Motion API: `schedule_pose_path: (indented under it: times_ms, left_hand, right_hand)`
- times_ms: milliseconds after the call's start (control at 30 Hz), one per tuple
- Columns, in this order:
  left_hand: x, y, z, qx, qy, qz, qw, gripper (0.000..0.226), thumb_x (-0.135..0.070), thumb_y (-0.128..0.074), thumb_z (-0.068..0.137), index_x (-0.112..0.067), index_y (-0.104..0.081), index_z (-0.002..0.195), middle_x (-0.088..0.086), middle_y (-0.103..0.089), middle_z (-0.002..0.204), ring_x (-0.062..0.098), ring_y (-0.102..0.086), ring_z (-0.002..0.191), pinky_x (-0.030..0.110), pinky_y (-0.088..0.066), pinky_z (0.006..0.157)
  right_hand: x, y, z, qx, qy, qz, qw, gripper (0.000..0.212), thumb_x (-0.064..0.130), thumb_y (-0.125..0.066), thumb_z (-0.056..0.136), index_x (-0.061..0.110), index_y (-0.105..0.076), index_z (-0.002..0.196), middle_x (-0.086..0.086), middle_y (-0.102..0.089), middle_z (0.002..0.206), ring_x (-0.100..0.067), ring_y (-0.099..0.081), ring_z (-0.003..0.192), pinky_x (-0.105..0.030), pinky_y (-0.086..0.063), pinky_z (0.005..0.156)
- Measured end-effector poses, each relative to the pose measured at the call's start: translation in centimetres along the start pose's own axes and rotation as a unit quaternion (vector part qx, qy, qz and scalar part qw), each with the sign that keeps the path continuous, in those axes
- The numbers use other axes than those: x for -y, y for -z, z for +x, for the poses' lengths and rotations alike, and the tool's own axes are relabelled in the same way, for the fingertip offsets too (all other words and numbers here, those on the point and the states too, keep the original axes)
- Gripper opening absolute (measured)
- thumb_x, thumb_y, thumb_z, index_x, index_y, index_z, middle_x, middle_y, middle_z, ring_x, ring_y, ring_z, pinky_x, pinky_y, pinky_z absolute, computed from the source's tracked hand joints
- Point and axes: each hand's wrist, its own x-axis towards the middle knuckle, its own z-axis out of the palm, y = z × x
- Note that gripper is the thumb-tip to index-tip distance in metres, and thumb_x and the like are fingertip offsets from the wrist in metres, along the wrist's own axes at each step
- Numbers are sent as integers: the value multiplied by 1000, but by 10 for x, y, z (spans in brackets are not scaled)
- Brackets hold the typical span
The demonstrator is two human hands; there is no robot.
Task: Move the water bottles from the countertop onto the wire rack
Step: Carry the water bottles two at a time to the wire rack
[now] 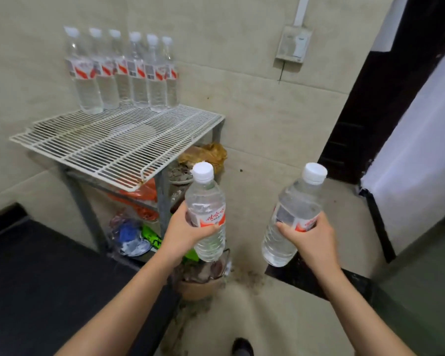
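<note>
Water bottles (206, 214) gripped one per hand, in the air off the wire rack's (118, 147) near right corner.
Left hand (183, 231) wrapped round the label band of the left bottle (205, 201), upright, cap up; right hand (310, 233) clamped likewise on the right bottle (290, 214), cap tilted rightward, farther out. Rack up and leftward of both grips, row of bottles (123, 73) along its back edge. Left hand nearer, likely first to set down.

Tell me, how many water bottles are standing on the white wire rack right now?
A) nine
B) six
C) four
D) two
B: six capped bottles stand in a row at the back of the wire rack, close to the wall.
</note>
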Motion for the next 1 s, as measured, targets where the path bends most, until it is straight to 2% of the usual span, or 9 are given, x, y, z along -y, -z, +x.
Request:
schedule_pose_path:
  times_ms: [100,200,300,433,533,667,767,867,1000]
  left_hand:
    - [-21,-1,35,-36,-37,5,999,54,-15,-84,51,-31,-56,93,-13,-66,94,2,-65,83,18,-52,74]
    - [-44,2,69,-91,-79,-16,993,64,-31,-80,38,-25,-61,99,-8,-72,94,5,-68,88,17,-54,76]
    - [-68,10,99,-162,-114,-36,980,66,-28,-77,38,-19,-61,101,-7,-73,91,8,-68,88,20,-54,75]
    - [-91,29,123,-248,-155,-27,956,59,-14,-78,42,-22,-58,97,-11,-74,82,2,-68,80,14,-52,70]
    - [-99,50,134,-317,-157,-26,935,67,-12,-77,46,-17,-55,109,-2,-68,97,4,-67,88,17,-52,75]
    - [-97,91,149,-375,-147,-20,915,83,-28,-79,40,-13,-53,117,8,-65,109,22,-62,104,33,-48,89]
    - [-93,122,169,-411,-123,11,903,94,-26,-87,35,-9,-52,119,13,-63,114,28,-60,108,39,-47,90]
    - [-88,149,194,-423,-109,20,899,84,-23,-79,41,-8,-52,119,10,-64,110,25,-61,104,36,-48,87]
    - [-85,178,233,-432,-86,31,897,59,-4,-75,60,-13,-52,113,0,-63,101,17,-60,97,31,-46,83]
  right_hand:
    - [17,-16,58,19,56,61,996,50,17,-82,60,20,-52,99,2,-61,94,-16,-58,87,-31,-46,78]
    - [34,-37,113,32,106,91,990,57,21,-85,55,23,-50,99,2,-61,95,-16,-58,88,-31,-47,79]
    - [55,-55,156,56,142,161,975,62,26,-84,47,21,-54,101,5,-65,94,-13,-63,87,-28,-50,78]
    - [75,-82,199,110,191,218,951,60,7,-86,53,12,-58,106,12,-65,90,6,-63,78,-13,-51,72]
    - [89,-114,221,149,195,248,937,64,16,-85,50,10,-58,107,6,-66,94,-4,-65,85,-20,-52,77]
    - [107,-164,239,188,185,292,919,73,30,-81,45,5,-59,110,6,-68,94,1,-65,84,-14,-53,75]
    - [124,-205,253,215,188,288,914,73,29,-84,49,7,-56,113,-4,-67,104,-15,-65,96,-27,-54,83]
    - [146,-248,268,254,198,264,909,62,14,-83,60,13,-53,115,-1,-64,105,-17,-61,99,-29,-51,86]
    - [170,-315,290,282,186,208,918,59,24,-83,58,19,-53,108,-2,-65,100,-20,-62,93,-37,-53,85]
